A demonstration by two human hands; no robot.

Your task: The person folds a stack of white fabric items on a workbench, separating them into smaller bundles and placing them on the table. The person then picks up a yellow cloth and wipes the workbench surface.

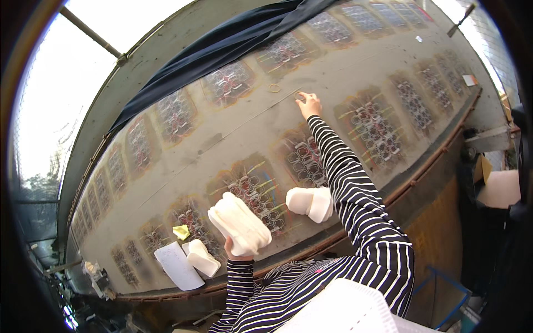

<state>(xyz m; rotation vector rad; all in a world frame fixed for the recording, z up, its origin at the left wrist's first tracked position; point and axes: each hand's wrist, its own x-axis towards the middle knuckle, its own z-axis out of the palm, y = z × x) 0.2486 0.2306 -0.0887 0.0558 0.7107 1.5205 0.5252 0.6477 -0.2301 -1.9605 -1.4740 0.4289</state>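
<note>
My left hand (pixel 229 247) grips a thick bundle of white insole-shaped pads (pixel 240 225), held tilted above the table's near side. The bundle hides most of its fingers. Out over the middle of the table reaches my right hand (pixel 310 106), its fingers bent toward the thumb. A thin tan loop like a rubber band (pixel 297 95) shows at its fingertips. Another rubber band (pixel 274 87) lies on the tabletop just left of that hand. Beside my right forearm rests a pile of white pads (pixel 311 203).
The long grey table (pixel 239 133) carries two rows of printed outline patterns. At the near left lie another pile of white pads (pixel 202 257), a white paper sheet (pixel 177 266) and a yellow slip (pixel 181 232). Dark cloth (pixel 205 58) drapes along the far edge.
</note>
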